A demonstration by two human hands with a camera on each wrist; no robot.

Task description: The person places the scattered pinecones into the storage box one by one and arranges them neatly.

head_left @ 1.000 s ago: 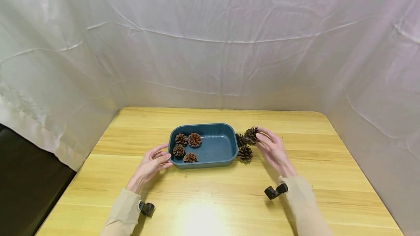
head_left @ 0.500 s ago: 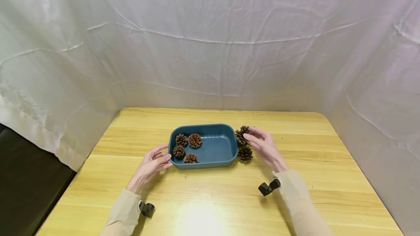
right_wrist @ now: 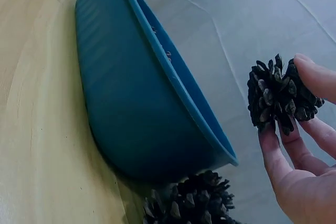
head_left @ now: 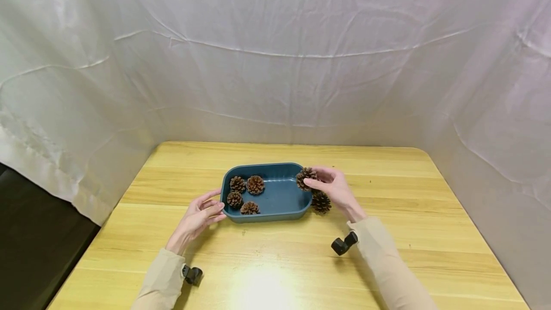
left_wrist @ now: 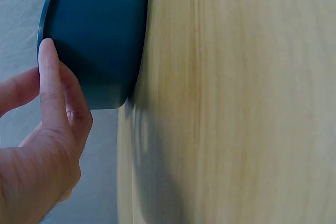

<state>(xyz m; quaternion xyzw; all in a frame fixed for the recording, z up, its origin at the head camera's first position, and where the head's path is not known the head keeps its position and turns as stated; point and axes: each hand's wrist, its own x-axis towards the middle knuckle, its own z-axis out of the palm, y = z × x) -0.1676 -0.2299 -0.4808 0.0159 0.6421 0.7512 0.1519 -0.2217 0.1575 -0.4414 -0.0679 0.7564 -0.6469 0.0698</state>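
Observation:
A blue rectangular tub [head_left: 280, 195] stands on the table with several brown pine cones [head_left: 256, 184] in its left half. My left hand [head_left: 200, 215] is at the tub's left end, thumb on the rim and fingers along the outer wall; the left wrist view shows the thumb tip [left_wrist: 47, 45] at the edge. My right hand [head_left: 337, 188] pinches a pine cone [right_wrist: 281, 95] between thumb and fingers, over the tub's right rim in the head view. Against the outside of the right end rests another pine cone [head_left: 321, 202], partly behind the right hand.
The wooden table [head_left: 267, 248] runs back to a pale hanging cloth [head_left: 275, 85], which also closes off both sides. A dark surface [head_left: 34, 238] lies beyond the table's left edge. Black wrist cameras [head_left: 344, 243] sit on both sleeves.
The right hand has moved left with its pine cone, from right of the tub to over the tub's right rim. The left hand and the tub have stayed in place.

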